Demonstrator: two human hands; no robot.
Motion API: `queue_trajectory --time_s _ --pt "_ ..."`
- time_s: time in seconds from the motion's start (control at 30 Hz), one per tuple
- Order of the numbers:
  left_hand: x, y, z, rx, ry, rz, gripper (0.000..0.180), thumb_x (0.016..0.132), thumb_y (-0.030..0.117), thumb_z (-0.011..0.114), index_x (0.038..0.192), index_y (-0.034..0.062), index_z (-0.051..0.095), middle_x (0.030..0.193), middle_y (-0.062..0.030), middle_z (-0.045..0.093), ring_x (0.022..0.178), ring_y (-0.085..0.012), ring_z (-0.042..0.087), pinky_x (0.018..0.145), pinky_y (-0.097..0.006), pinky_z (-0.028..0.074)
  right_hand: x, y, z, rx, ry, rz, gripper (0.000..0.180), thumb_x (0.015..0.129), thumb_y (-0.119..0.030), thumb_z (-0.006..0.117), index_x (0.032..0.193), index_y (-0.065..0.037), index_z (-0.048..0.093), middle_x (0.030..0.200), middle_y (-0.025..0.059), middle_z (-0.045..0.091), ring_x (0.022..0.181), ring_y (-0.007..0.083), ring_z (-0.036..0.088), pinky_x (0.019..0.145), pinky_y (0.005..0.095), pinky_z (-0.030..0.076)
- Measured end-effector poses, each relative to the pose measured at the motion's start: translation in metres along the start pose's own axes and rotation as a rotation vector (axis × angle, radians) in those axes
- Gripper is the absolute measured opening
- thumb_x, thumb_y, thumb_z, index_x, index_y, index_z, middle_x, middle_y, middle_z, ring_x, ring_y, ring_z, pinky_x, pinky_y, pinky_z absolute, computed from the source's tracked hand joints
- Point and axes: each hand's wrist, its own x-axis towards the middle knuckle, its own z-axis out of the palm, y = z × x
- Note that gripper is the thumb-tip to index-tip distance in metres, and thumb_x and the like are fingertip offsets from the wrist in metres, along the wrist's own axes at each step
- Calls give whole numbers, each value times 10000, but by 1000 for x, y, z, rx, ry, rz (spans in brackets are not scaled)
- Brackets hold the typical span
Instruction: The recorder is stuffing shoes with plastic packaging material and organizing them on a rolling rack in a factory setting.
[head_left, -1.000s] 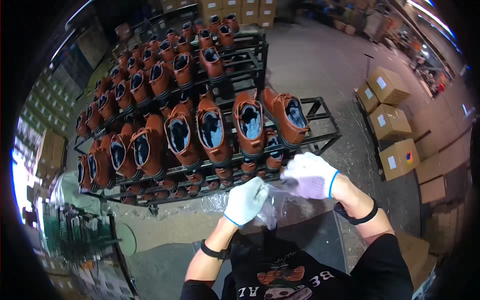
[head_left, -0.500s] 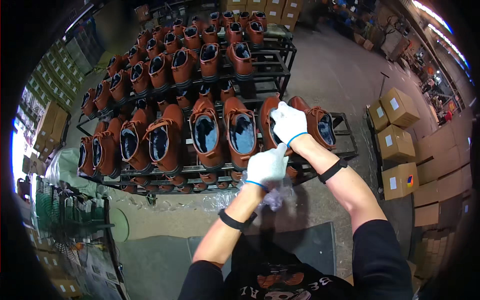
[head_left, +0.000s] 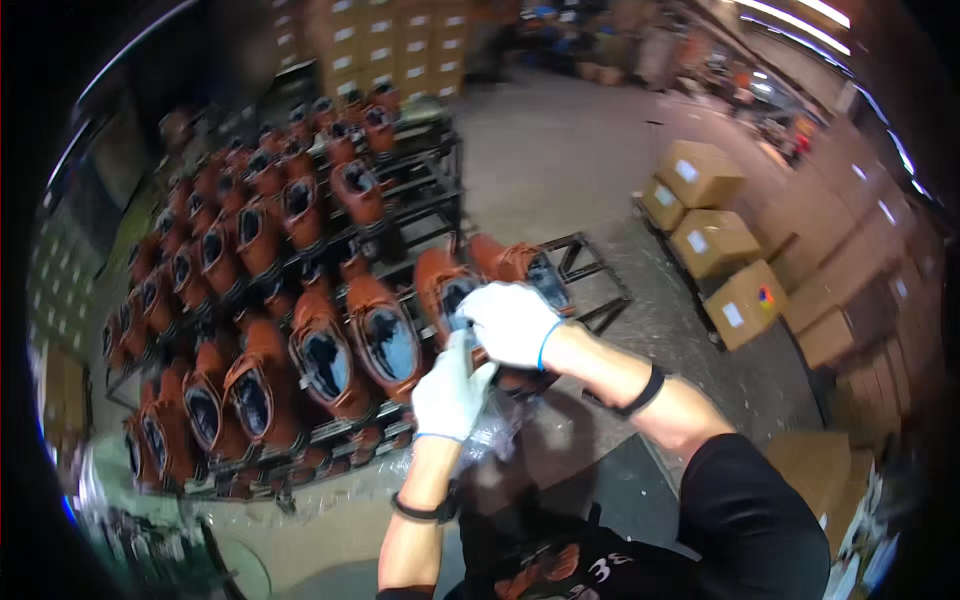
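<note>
The reddish-brown shoe, its dark opening partly covered, sits second from right in the near row on the black rack, toe facing far; the gloved left hand and right hand meet over its heel end, fingers bent, grip impossible to tell

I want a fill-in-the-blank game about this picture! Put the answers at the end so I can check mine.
1. The left hand and the right hand are gloved in ____.
2. The shoes on the rack are coloured ____.
3. In the picture, the box with a colourful patch is to the ____ of the rack.
4. The wristband on the right arm is coloured ____.

Missing words: white; brown; right; black.
</note>
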Motion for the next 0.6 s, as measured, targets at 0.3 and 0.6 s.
queue_trajectory --time_s 0.3,0.6 --pt "-65 30 50 -764 -430 -182 184 952 160 765 1093 59 704 953 -57 728 931 -211 723 818 -384 572 -154 50 -35 375 385 -18 329 816 -205 769 1108 -54 760 985 164 729 939 353 731 842 425 597" --pt "9 48 30 -395 48 55 150 995 161 681 1006 23 622 702 -141 629 608 -308 659 640 -386 558 -209 177 -78 997 608 448 285 945 -176 709 1108 45 786 1042 117 780 944 174 751 833 319 607"
